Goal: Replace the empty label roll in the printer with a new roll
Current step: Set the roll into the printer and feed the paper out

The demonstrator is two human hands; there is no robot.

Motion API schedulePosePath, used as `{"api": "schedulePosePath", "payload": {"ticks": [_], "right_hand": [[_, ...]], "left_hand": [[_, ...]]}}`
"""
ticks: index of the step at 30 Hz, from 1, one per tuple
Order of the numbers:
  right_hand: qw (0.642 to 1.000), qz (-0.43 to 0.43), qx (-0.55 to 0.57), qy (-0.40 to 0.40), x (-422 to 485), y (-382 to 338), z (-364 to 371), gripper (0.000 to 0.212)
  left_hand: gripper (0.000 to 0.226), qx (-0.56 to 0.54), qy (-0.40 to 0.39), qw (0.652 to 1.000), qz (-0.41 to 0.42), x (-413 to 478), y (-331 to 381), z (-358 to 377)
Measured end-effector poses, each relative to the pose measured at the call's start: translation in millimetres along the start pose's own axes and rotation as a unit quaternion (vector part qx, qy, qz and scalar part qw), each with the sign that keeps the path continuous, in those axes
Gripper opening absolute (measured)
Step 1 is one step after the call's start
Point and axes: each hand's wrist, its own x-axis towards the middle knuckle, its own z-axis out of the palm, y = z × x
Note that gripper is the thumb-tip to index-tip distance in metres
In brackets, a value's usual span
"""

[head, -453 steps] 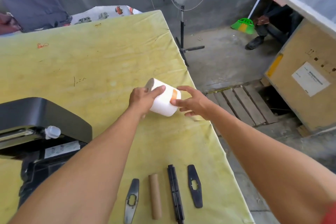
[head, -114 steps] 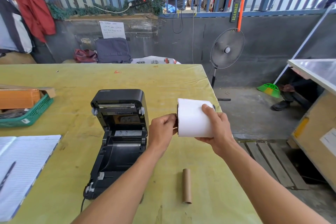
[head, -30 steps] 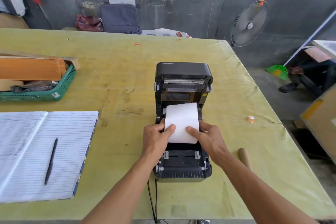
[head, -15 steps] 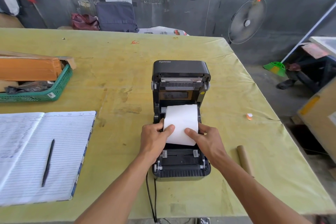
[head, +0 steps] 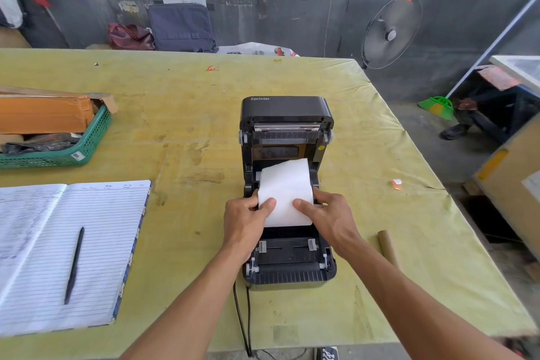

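Observation:
A black label printer (head: pixel 287 269) stands in the middle of the yellow table with its lid tipped up and back. A new white label roll (head: pixel 285 187) sits in the open bay, slightly tilted. My left hand (head: pixel 245 221) grips the roll's left end, thumb on its front. My right hand (head: pixel 325 218) grips the right end the same way. The roll's ends and the holder parts are hidden by my fingers. The empty brown cardboard core (head: pixel 388 248) lies on the table to the right of the printer.
An open lined notebook (head: pixel 96 242) with a black pen (head: pixel 73 266) lies at the left. A green basket (head: pixel 84 152) holding a cardboard box sits at the far left. A small orange-white scrap (head: pixel 396 184) lies to the right. The printer's cable (head: pixel 241 318) runs off the front edge.
Over the last second both hands have stayed on the roll in the printer bay. The roll now looks slightly more tilted, its right end higher.

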Motion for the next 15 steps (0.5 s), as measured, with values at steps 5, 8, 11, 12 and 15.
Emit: {"api": "schedulePosePath", "payload": {"ticks": [5,8,11,12,15], "right_hand": [[1.0,-0.008,-0.021,0.013,-2.0,1.4,3.4,0.034],[0.999,-0.009,-0.026,0.017,-3.4,2.9,4.7,0.034],[0.999,-0.016,-0.043,0.015,-4.0,1.8,4.8,0.04],[0.998,-0.016,-0.058,0.018,-4.0,1.4,4.8,0.044],[0.993,-0.002,-0.108,0.036,-2.7,-0.7,4.1,0.067]], "left_hand": [[0.031,0.008,-0.005,1.0,0.003,1.6,-2.4,0.1],[0.04,0.027,-0.008,1.0,0.009,3.5,-3.9,-1.2],[0.042,0.071,-0.016,0.997,0.001,3.1,-2.2,-4.5],[0.041,0.086,-0.014,0.996,0.009,2.6,-0.8,-5.4],[0.029,0.128,-0.015,0.992,0.004,0.1,4.1,-6.0]]}}
